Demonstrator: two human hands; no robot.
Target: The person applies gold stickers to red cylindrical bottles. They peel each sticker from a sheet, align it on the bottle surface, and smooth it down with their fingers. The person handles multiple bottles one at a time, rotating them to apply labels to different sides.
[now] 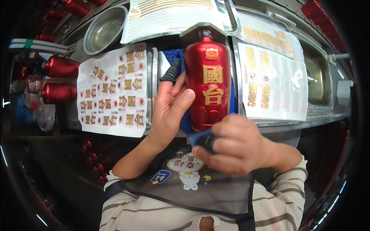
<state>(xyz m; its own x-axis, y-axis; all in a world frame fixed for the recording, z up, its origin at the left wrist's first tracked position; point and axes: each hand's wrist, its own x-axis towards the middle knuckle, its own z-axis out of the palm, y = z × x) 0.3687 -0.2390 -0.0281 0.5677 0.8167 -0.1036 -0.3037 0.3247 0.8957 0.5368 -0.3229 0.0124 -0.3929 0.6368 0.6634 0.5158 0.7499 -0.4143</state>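
A shiny red bottle (208, 113) with raised gold lettering lies with its neck pointing away from me, over a dark angular holder (202, 27). My left hand (167, 104) grips the bottle's left side. Its thumb rests at the bottle's edge, some fingers pass behind, and one finger in a black cover points away. Just below the bottle's base, my right hand (235, 144) is closed around a small flat blue piece (198, 138), perhaps a scraper. That hand is blurred, and one of its fingers also wears a dark cover.
Left lies a white sheet of gold stickers (111, 90), with red bottles (61, 66) beyond it. A metal bowl (105, 30) stands behind. More sticker sheets lie at the back (173, 17) and right (273, 84), beside a metal sink (322, 77). Blue cloth (175, 56) is under the bottle.
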